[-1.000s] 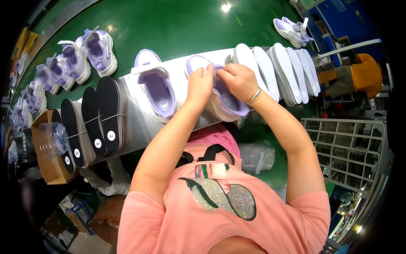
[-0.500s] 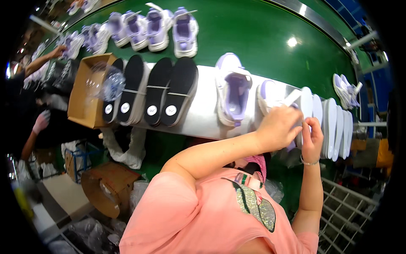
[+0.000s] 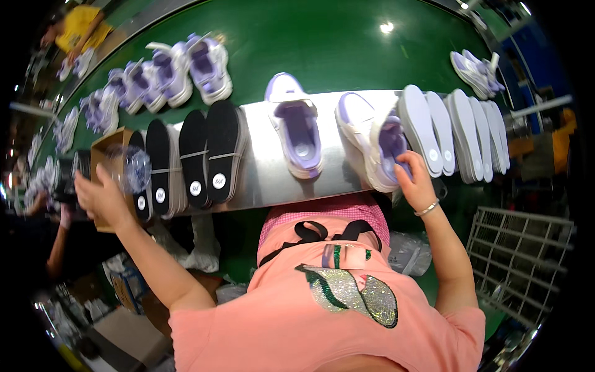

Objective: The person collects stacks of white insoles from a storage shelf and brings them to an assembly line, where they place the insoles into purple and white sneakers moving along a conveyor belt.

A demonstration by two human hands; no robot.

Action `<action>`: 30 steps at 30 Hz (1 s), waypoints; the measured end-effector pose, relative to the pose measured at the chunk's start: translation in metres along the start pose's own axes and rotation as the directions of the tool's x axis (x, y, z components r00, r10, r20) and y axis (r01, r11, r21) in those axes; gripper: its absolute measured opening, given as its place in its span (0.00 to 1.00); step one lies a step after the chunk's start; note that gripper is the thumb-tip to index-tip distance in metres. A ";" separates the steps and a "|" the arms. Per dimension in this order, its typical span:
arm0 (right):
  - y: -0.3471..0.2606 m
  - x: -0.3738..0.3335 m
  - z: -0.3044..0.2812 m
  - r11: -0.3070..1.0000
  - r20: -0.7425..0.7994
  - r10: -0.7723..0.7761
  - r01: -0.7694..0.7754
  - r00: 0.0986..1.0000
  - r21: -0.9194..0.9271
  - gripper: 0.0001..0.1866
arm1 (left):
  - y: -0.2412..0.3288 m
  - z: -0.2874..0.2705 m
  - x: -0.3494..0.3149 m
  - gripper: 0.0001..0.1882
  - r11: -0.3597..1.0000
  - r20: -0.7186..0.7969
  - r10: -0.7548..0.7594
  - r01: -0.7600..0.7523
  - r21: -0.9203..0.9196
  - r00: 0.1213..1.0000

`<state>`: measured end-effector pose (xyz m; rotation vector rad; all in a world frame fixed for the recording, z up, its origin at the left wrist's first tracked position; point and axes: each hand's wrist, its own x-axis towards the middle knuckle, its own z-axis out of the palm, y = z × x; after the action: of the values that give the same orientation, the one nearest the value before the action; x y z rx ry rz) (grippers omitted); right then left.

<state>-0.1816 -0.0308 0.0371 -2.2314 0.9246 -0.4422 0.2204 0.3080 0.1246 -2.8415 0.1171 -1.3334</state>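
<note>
My right hand (image 3: 416,184) pinches the heel collar of a white and lilac sneaker (image 3: 370,162), which lies tilted on its side on the metal bench. Its thumb reaches to the shoe's opening. Left of that shoe, a second white and lilac sneaker (image 3: 297,144) stands upright, toe pointing away, an insole visible inside. Far to the left, my left hand (image 3: 102,197) is stretched out with fingers apart beside a cardboard box (image 3: 108,147). Crumpled clear plastic (image 3: 133,167) sits in the box, close to that hand.
Bundled black insoles (image 3: 224,146) lie left on the metal bench (image 3: 260,173); pale insoles (image 3: 421,127) lie right. Beyond runs a green belt (image 3: 297,37) with a row of sneakers (image 3: 211,68) and another pair (image 3: 474,73). A wire rack (image 3: 520,260) stands lower right. Other people work at left.
My left hand has swung from the right-hand sneaker across to the box. My right hand has moved onto the sneaker's heel. The sneaker now shows its opening, and the view has shifted.
</note>
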 end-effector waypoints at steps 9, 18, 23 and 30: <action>-0.043 0.008 0.035 0.985 0.061 -0.148 0.142 0.987 0.098 0.24 | 0.216 -0.095 -0.137 0.38 0.441 0.322 0.780 -0.106 -0.891 0.536; 0.020 -0.016 0.033 0.989 -0.049 0.011 -0.018 0.999 -0.146 0.23 | 0.292 -0.061 -0.144 0.38 0.508 0.368 0.830 -0.297 -0.809 0.419; 0.037 -0.033 0.052 0.919 0.147 0.069 -0.006 0.987 -0.395 0.35 | 0.328 0.007 -0.058 0.37 0.609 0.301 0.686 -0.296 -0.736 0.662; 0.050 -0.037 0.054 0.915 0.178 0.142 -0.061 0.974 -0.398 0.38 | 0.359 -0.005 -0.088 0.25 0.173 -0.016 0.639 -0.165 -0.971 0.769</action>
<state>-0.2030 -0.0057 -0.0385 -2.5092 1.0868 0.0292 0.1364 -0.0435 0.0492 -3.2323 2.2615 -0.4671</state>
